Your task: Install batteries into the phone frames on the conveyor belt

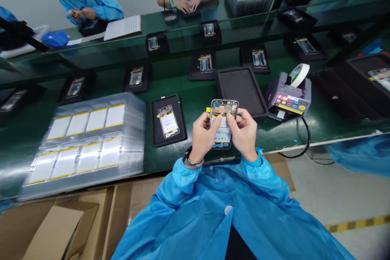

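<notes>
Both my left hand (pixel 202 132) and my right hand (pixel 242 134) grip an open smartphone body (pixel 224 107) above the green bench, with its internal board showing at the top and a white battery with yellow edging (pixel 223 133) lower down. My fingers cover part of the battery. Just left of my hands, a similar phone (pixel 168 121) lies in a black tray (pixel 156 122). Beyond my fingertips sits a black rubber tray (pixel 242 91) with no phone on it. A watch (pixel 191 159) circles my left wrist.
A grey tape dispenser (pixel 288 95) stands to the right, and a stack of clear trays holding white batteries (pixel 85 144) fills the bench's left side. Further phones lie in black trays along the bench. Co-workers in blue sit opposite. Cardboard boxes (pixel 57 231) stand below the near edge.
</notes>
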### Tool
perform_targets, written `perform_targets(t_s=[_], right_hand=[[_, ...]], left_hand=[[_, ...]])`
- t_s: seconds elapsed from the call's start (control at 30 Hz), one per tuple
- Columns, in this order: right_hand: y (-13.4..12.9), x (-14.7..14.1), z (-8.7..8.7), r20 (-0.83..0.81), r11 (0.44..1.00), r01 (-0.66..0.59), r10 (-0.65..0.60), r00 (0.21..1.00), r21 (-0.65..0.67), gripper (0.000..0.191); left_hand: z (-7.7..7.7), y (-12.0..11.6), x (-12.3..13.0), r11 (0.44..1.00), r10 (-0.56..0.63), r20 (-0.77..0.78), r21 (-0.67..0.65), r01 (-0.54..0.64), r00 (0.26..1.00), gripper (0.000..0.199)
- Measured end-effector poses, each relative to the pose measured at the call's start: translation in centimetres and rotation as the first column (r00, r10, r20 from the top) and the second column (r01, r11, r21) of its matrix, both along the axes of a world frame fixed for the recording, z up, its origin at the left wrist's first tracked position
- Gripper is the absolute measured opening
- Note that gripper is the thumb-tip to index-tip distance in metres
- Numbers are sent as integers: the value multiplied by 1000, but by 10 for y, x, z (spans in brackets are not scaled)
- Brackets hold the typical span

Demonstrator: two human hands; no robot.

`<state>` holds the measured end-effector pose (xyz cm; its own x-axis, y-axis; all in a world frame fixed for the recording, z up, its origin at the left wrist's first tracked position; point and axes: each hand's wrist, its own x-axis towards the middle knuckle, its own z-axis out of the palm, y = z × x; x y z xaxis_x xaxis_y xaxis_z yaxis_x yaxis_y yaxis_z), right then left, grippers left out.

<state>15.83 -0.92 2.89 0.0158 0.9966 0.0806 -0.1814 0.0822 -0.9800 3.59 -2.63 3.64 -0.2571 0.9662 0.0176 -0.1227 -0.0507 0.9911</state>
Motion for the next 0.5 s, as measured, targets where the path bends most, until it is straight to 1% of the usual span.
perform_targets(t_s=[0.13,0.27,0.4,0.5], right_hand=[[-2,0,1,31,1000,5,-5,1000,8,35],[-5,-1,-2,76,998,17,-21,997,61,33],[-7,-4,-4,142,992,54,-69,987,110,27],[-5,-7,-5,157,987,90,-111,981,134,28]], left_hand=[[1,0,2,999,40,-32,-1,-40,999,37],[1,2,3,996,91,-76,4,-91,993,36],[2,2,3,993,114,-112,26,-112,987,35],[0,3,5,991,137,-141,27,-134,981,35]])
